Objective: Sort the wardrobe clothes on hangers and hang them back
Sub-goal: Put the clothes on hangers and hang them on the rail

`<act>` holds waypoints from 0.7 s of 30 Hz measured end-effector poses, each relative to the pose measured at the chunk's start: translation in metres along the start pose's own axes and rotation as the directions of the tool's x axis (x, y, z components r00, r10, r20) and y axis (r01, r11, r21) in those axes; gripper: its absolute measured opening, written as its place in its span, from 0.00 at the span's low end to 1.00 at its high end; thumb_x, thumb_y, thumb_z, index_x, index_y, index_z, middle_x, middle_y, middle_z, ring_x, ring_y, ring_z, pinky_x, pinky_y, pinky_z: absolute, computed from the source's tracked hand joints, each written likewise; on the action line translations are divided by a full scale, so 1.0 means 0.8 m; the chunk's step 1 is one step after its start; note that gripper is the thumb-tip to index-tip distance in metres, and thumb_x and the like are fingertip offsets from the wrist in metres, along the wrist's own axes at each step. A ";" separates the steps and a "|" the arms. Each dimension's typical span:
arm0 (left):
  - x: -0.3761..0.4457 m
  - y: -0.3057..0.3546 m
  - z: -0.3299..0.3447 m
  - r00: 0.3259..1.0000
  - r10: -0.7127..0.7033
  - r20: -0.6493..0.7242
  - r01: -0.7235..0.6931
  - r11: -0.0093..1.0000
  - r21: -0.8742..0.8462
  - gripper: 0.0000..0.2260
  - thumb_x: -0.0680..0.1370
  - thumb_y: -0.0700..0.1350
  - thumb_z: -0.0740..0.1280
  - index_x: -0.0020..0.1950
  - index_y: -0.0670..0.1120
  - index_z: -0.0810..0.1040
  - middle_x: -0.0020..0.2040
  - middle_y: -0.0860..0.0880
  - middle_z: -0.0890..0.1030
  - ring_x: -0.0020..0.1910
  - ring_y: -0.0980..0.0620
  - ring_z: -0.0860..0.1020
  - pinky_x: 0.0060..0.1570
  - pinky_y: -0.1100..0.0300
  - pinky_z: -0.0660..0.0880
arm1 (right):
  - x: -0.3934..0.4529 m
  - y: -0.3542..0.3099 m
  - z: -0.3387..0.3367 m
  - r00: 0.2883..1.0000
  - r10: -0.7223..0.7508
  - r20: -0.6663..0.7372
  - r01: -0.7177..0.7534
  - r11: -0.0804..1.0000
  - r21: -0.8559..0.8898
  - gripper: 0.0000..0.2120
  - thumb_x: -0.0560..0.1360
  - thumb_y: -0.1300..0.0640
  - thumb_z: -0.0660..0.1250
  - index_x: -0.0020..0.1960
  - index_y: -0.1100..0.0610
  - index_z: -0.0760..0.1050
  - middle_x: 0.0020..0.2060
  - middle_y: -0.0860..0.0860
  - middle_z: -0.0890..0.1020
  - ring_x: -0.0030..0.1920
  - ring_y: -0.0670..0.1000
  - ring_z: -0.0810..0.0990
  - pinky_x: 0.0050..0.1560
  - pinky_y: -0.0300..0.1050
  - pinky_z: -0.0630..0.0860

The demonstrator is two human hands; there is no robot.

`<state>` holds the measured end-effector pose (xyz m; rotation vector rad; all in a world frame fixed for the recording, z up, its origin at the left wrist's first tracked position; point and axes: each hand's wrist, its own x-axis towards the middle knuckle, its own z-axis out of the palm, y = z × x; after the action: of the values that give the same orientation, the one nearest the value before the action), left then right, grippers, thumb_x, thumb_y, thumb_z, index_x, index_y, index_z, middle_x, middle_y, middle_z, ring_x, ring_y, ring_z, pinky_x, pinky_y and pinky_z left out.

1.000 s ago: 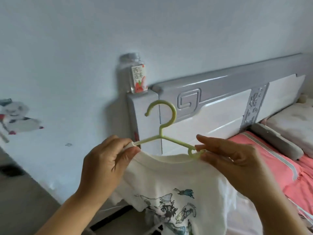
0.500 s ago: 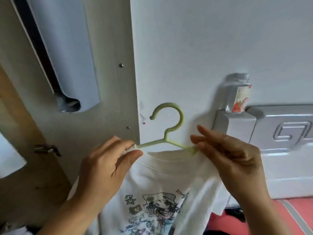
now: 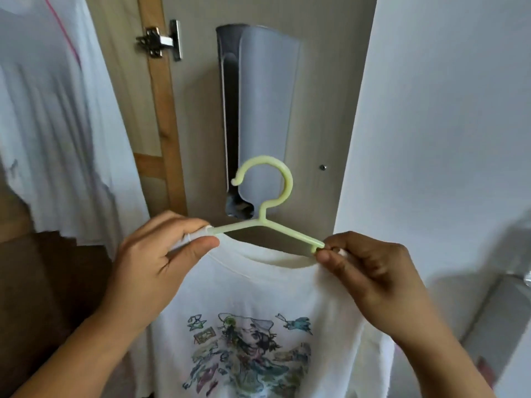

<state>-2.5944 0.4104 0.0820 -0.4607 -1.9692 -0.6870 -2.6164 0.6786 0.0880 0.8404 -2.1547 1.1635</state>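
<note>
A pale green plastic hanger (image 3: 270, 196) stands upright in front of me, hook on top. On it hangs a white T-shirt (image 3: 258, 305) with a coloured cartoon print on the chest. My left hand (image 3: 155, 262) pinches the shirt's shoulder over the hanger's left arm. At the other end my right hand (image 3: 370, 271) pinches the shoulder fabric and the hanger's right tip. The shirt's lower part runs out of view at the bottom.
A white garment (image 3: 54, 116) hangs inside the wardrobe at the left. The open wardrobe door (image 3: 321, 110) bears a metal hinge (image 3: 162, 40) and a grey plastic holder (image 3: 258, 104). A pale wall (image 3: 448, 110) fills the right side.
The view has swung left from the bed's headboard and bottle to the open wardrobe. Both hands keep hold of the hanger and shirt, and the right fingers have curled tighter.
</note>
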 end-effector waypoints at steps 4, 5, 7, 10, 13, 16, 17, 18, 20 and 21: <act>-0.003 -0.032 -0.039 1.000 0.010 -0.013 -0.008 0.990 0.139 0.22 0.77 0.59 0.62 0.45 0.41 0.84 0.43 0.57 0.79 0.44 0.62 0.75 0.48 0.64 0.71 | 0.008 0.003 0.018 0.997 0.021 -0.072 -0.012 0.993 0.115 0.11 0.69 0.39 0.63 0.42 0.44 0.78 0.21 0.44 0.69 0.24 0.42 0.64 0.26 0.31 0.59; -0.007 -0.039 -0.048 1.000 -0.020 -0.009 0.021 0.989 0.147 0.24 0.77 0.61 0.61 0.45 0.42 0.84 0.45 0.59 0.79 0.46 0.63 0.76 0.50 0.67 0.70 | 0.009 0.003 0.022 0.997 0.030 -0.068 -0.022 0.993 0.113 0.12 0.68 0.38 0.63 0.42 0.43 0.77 0.20 0.44 0.69 0.23 0.42 0.65 0.25 0.31 0.59; -0.013 -0.040 -0.066 0.994 -0.107 -0.031 0.110 0.983 0.148 0.23 0.76 0.64 0.59 0.49 0.48 0.83 0.50 0.62 0.79 0.51 0.64 0.76 0.54 0.67 0.70 | 0.012 0.000 0.034 0.998 0.033 -0.048 -0.027 0.993 0.118 0.12 0.66 0.36 0.62 0.43 0.41 0.77 0.22 0.44 0.72 0.24 0.44 0.69 0.25 0.31 0.61; -0.016 -0.022 -0.070 0.993 -0.115 -0.021 0.117 0.979 0.168 0.19 0.75 0.66 0.58 0.59 0.58 0.76 0.54 0.70 0.75 0.56 0.66 0.74 0.56 0.68 0.70 | 0.021 -0.013 0.057 1.000 0.021 -0.021 -0.018 0.991 0.134 0.10 0.67 0.37 0.63 0.41 0.39 0.78 0.26 0.42 0.78 0.29 0.43 0.75 0.28 0.30 0.66; -0.011 -0.024 -0.059 0.987 -0.148 0.070 0.128 0.965 0.230 0.19 0.77 0.65 0.54 0.61 0.58 0.72 0.47 0.67 0.78 0.49 0.63 0.76 0.48 0.64 0.73 | 0.036 -0.026 0.084 0.999 -0.034 0.020 0.029 0.975 0.218 0.05 0.70 0.47 0.69 0.37 0.40 0.81 0.30 0.35 0.81 0.32 0.38 0.78 0.32 0.27 0.68; -0.014 -0.053 -0.064 0.989 -0.133 0.065 0.113 0.962 0.250 0.19 0.80 0.62 0.52 0.54 0.54 0.77 0.43 0.57 0.82 0.40 0.56 0.79 0.37 0.53 0.76 | 0.058 -0.037 0.107 0.992 -0.045 0.115 0.001 0.933 0.360 0.10 0.71 0.56 0.72 0.39 0.40 0.83 0.35 0.40 0.84 0.37 0.40 0.81 0.38 0.29 0.72; -0.017 -0.063 -0.069 0.989 -0.132 0.062 0.112 0.958 0.262 0.21 0.80 0.62 0.51 0.53 0.52 0.79 0.43 0.54 0.82 0.39 0.55 0.80 0.37 0.52 0.77 | 0.066 -0.044 0.115 0.989 -0.071 0.129 0.017 0.926 0.376 0.10 0.71 0.56 0.72 0.40 0.39 0.82 0.37 0.41 0.85 0.37 0.40 0.82 0.39 0.31 0.73; -0.017 -0.073 -0.076 0.991 -0.122 0.060 0.100 0.952 0.291 0.22 0.80 0.62 0.51 0.53 0.51 0.80 0.42 0.53 0.83 0.39 0.54 0.80 0.36 0.52 0.77 | 0.077 -0.052 0.126 0.986 -0.100 0.136 0.043 0.929 0.367 0.09 0.71 0.54 0.71 0.41 0.38 0.81 0.39 0.41 0.85 0.38 0.40 0.82 0.41 0.32 0.74; -0.011 -0.086 -0.088 0.992 -0.113 0.049 0.091 0.943 0.321 0.20 0.80 0.61 0.51 0.54 0.53 0.79 0.42 0.52 0.83 0.38 0.54 0.80 0.36 0.53 0.78 | 0.098 -0.065 0.148 0.978 -0.143 0.153 0.086 0.940 0.330 0.09 0.70 0.52 0.71 0.42 0.36 0.79 0.39 0.33 0.83 0.41 0.35 0.81 0.44 0.34 0.75; -0.005 -0.096 -0.095 0.992 -0.120 0.035 0.102 0.941 0.322 0.18 0.80 0.61 0.52 0.56 0.53 0.76 0.42 0.52 0.83 0.39 0.54 0.81 0.36 0.54 0.78 | 0.111 -0.073 0.162 0.971 -0.169 0.172 0.112 0.947 0.300 0.08 0.71 0.50 0.71 0.40 0.36 0.79 0.37 0.30 0.81 0.41 0.33 0.80 0.44 0.35 0.76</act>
<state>-2.5854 0.3030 0.0861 -0.1725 -2.1219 -0.4143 -2.6538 0.5186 0.1195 1.2636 -2.0620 1.3914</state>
